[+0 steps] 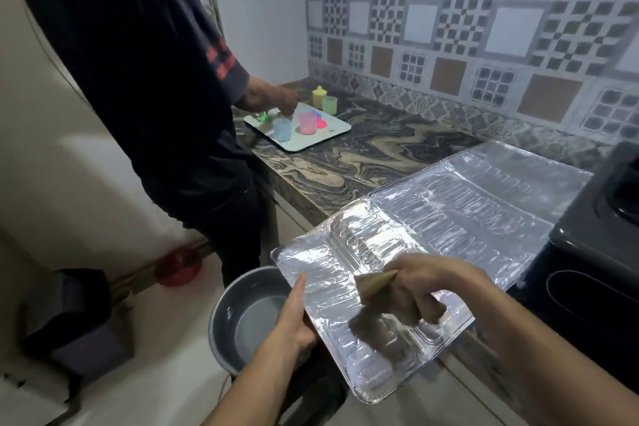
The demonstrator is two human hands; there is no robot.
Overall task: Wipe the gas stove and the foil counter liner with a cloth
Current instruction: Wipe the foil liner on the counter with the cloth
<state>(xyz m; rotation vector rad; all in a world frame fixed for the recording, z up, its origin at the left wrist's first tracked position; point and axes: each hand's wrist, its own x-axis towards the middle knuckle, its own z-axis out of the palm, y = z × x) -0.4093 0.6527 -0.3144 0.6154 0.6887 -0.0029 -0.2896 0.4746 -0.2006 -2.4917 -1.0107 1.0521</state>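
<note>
The shiny foil counter liner (pixel 460 214) lies on the marble counter, and its near end juts out past the counter's front edge. My left hand (pixel 294 315) grips that overhanging end at its left rim, thumb on top. My right hand (pixel 422 290) is closed on a tan cloth (pixel 375 285) and presses it onto the foil near the front. The dark gas stove (pixel 598 252) stands at the right, touching the liner's right side; only its left part shows.
A grey basin (pixel 224 318) with water sits low at the left, under the liner's corner. Another person in dark clothes (pixel 145 79) stands at the counter's far end, handling coloured cups on a white tray (pixel 311 142). A red bowl (pixel 178 268) lies on the floor.
</note>
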